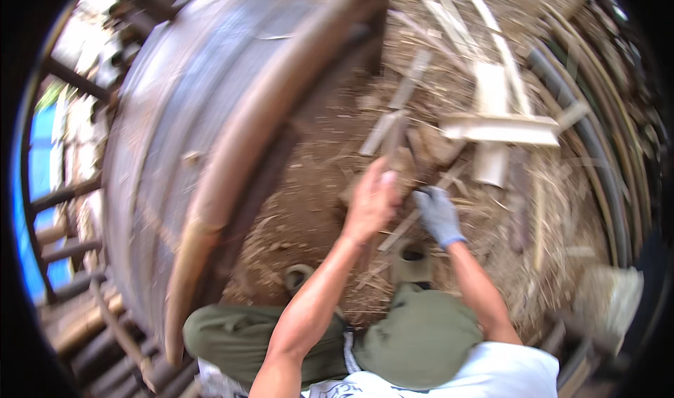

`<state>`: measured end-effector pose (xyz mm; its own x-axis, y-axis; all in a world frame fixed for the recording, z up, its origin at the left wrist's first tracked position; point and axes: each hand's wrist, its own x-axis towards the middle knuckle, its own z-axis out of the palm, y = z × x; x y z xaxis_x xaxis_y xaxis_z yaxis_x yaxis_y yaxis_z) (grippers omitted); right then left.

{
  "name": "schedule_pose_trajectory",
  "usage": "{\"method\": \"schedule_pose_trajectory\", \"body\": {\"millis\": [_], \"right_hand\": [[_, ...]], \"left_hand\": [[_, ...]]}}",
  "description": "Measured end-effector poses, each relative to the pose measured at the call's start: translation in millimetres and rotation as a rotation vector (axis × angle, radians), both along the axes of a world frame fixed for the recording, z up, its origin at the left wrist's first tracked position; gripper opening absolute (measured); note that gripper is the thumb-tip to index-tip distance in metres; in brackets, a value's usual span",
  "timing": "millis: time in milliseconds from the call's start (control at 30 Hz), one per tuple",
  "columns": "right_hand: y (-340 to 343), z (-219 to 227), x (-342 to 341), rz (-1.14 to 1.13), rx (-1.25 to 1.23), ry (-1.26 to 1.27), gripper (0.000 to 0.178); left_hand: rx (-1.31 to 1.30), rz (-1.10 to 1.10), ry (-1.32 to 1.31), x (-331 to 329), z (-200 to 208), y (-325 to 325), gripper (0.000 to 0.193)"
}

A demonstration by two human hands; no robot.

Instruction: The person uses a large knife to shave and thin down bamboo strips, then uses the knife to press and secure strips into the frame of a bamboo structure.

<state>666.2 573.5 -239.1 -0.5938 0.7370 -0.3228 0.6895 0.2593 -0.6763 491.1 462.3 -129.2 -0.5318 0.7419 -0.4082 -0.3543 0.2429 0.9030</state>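
Note:
My bare left hand [371, 200] is closed around a brown strip [394, 136], which looks like bamboo or wood and points away from me. Beside it on the right, my right hand [437, 217], in a grey glove, is curled round a dark, narrow tool [413, 151] that resembles a knife blade. Motion blurs both pieces, and their gripped ends are hidden by my fingers. The two hands are close together above the ground, in front of my knees. Pale split bamboo pieces [385, 132] lie just beyond them.
At left stands a large bench-like surface [203, 96] edged by a thick bamboo pole [239, 138]. Wide pale split bamboo [500, 128] and shavings [554, 187] litter the dirt at right. Long poles [586, 124] curve along the right side. My shoes [413, 261] are below my hands.

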Motion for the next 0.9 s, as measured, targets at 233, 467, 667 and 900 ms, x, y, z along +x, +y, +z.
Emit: {"method": "schedule_pose_trajectory", "body": {"millis": [233, 467, 667, 900], "right_hand": [[24, 79, -41, -0.087, 0.456, 0.258, 0.05], [24, 272, -263, 0.319, 0.808, 0.847, 0.032], [22, 244, -357, 0.569, 0.821, 0.598, 0.033], [18, 249, -362, 0.592, 0.735, 0.545, 0.027]], "left_hand": [[-0.062, -0.303, 1.075, -129, 291, 50, 0.023], [-0.348, 0.216, 1.746, -304, 276, -55, 0.057], [-0.531, 0.403, 1.778, -445, 222, -179, 0.071], [-0.609, 0.464, 1.68, -495, 198, -232, 0.07]]}}
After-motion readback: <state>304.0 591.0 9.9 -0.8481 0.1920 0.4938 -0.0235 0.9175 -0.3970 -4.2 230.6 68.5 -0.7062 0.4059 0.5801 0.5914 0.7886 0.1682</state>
